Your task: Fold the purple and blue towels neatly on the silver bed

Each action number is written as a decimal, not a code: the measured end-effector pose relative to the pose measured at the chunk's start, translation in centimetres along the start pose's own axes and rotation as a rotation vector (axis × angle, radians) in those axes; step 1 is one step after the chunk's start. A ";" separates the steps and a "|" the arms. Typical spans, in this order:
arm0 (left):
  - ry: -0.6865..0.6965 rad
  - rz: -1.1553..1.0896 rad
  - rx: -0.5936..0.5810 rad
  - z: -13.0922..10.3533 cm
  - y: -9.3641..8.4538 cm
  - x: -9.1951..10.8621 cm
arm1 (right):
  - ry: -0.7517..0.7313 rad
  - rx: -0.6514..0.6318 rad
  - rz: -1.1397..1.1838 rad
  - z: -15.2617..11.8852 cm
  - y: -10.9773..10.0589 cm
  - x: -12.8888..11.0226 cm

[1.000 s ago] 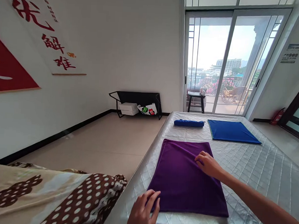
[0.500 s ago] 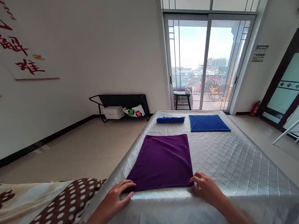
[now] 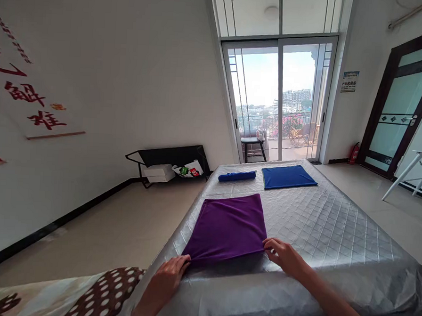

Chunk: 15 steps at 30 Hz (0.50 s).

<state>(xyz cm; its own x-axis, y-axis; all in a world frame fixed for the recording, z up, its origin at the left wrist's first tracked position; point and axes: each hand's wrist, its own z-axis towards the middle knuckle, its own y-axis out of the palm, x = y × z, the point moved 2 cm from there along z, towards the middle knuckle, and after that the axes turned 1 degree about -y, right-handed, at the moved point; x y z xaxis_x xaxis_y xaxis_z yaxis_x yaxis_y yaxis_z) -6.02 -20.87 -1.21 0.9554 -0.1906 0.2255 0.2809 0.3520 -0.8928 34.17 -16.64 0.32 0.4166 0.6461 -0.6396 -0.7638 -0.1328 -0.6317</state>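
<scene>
A purple cloth [image 3: 228, 227] lies spread on a silver quilted bed cover [image 3: 310, 215]. My left hand [image 3: 169, 274] pinches its near left corner, and my right hand [image 3: 283, 254] grips the near right corner between thumb and fingers. The cloth's near edge looks slightly raised and pulled between the two hands, with a shadow under it. Farther back on the cover are a rolled blue cloth [image 3: 237, 176] and a flat blue cloth [image 3: 289, 176].
A patterned brown and cream blanket [image 3: 101, 291] is at the lower left. Beyond the bed stand a black rack [image 3: 172, 156] with a white box [image 3: 159, 173], a dark stool [image 3: 253, 142] behind the glass door, a red extinguisher [image 3: 353, 152] and a white-legged stand [image 3: 408, 175] at the right.
Both hands have closed on the near corners of the purple cloth, and its near edge has lifted a little. The view has tilted and shifted.
</scene>
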 end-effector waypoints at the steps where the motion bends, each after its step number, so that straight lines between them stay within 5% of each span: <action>1: 0.012 -0.005 -0.002 -0.1 0.0 0.1 | 0.013 0.016 0.049 0.0 0.0 0.3; 9: -0.030 -0.102 -0.280 1.5 -1.4 1.5 | 0.063 0.096 0.135 1.0 -0.8 0.1; 15: -0.002 0.005 -0.191 1.2 -1.0 1.3 | -0.067 0.073 0.143 4.7 -3.5 -2.5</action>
<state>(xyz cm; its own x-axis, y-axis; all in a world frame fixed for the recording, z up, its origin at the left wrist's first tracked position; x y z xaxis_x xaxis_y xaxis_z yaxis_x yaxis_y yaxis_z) -4.93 -20.38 0.48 0.9570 -0.1876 0.2211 0.2537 0.1724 -0.9518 33.45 -14.24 6.17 0.2694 0.6734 -0.6884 -0.8477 -0.1733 -0.5013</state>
